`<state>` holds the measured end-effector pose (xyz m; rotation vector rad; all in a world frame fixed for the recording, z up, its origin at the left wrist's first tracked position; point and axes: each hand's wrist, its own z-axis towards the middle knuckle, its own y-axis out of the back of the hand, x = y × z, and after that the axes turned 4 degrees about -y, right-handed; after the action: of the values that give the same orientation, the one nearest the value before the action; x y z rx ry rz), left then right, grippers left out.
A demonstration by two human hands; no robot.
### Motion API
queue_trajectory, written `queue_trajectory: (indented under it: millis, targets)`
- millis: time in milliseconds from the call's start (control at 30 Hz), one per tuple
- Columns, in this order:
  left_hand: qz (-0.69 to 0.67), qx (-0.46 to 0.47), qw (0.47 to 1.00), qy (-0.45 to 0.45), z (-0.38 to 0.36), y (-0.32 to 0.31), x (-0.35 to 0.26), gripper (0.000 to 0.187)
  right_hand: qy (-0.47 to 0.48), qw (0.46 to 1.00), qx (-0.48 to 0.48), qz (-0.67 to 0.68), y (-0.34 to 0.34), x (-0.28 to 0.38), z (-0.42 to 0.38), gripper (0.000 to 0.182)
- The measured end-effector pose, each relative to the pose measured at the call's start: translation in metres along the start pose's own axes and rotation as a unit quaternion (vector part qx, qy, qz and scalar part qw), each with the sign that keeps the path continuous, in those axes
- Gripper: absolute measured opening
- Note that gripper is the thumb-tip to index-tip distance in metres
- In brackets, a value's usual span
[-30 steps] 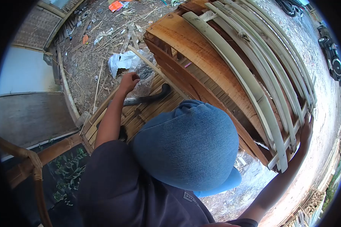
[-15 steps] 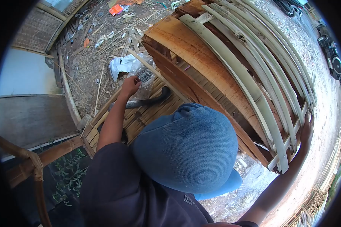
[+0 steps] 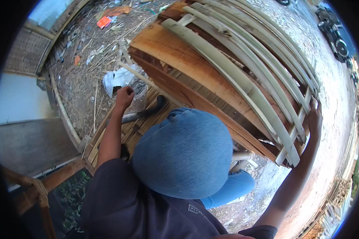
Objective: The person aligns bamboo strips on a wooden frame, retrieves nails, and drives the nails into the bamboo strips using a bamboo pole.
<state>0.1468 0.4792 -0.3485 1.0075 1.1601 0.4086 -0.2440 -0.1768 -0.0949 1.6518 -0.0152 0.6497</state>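
My left hand (image 3: 125, 97) hovers with curled fingers over the near side of a bamboo-slat platform (image 3: 135, 132); whatever may be in those fingers is too small to make out. Just below it on the slats lies a tool with a curved dark handle (image 3: 157, 105), its other end partly behind my forearm. My right hand (image 3: 316, 119) grips the right end of a split-bamboo slat frame, at the crossing strip (image 3: 304, 109). Long curved bamboo slats (image 3: 243, 85) lie side by side across a reddish-brown wooden board structure (image 3: 179, 49). My bent knee in blue jeans (image 3: 183, 153) covers the middle.
White plastic sheeting (image 3: 112, 81) and an orange wrapper (image 3: 103, 22) lie on the littered ground. A wall panel (image 3: 20, 97) stands at left, with a lashed bamboo pole (image 3: 38, 189) below. Stacked bamboo (image 3: 333, 199) is at lower right, a parked vehicle (image 3: 335, 38) at upper right.
The whole scene has shifted left and somewhat upward in view as my head turned. More of my lower leg shows. Both hands keep about the same places relative to the bamboo.
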Motion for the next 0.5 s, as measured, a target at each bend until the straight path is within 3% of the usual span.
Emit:
queue_trajectory:
  millis: [100, 167, 200, 267, 400, 467, 500]
  targets:
    - [-0.034, -0.027, 0.999, 0.008, -0.003, 0.023, -0.015, 0.018, -0.047, 0.999, 0.002, -0.004, 0.006, 0.034, -0.025, 0.065]
    - [-0.067, -0.038, 0.997, 0.017, -0.005, 0.048, -0.024, 0.019, 0.045, 0.997, -0.035, -0.043, 0.001, 0.022, -0.023, 0.062]
    - [-0.093, -0.042, 0.995, 0.005, -0.002, 0.06, -0.021, 0.013, -0.031, 0.999, -0.039, 0.0, 0.0, 0.035, -0.026, 0.058]
    - [-0.15, -0.057, 0.987, -0.003, 0.005, 0.091, -0.045, 0.018, -0.018, 0.998, -0.048, -0.036, -0.002, 0.021, -0.016, 0.058]
    - [-0.25, -0.13, 0.953, -0.114, 0.055, 0.135, -0.127, 0.021, 0.011, 0.998, -0.044, -0.044, -0.003, 0.021, -0.014, 0.067]
    - [-0.254, -0.171, 0.932, -0.193, 0.076, 0.143, -0.219, 0.021, 0.039, 0.998, -0.031, -0.046, -0.004, 0.02, -0.014, 0.069]
    - [-0.278, -0.136, 0.918, -0.247, 0.085, 0.143, -0.264, 0.021, -0.021, 0.999, -0.012, -0.021, 0.004, 0.034, -0.025, 0.067]
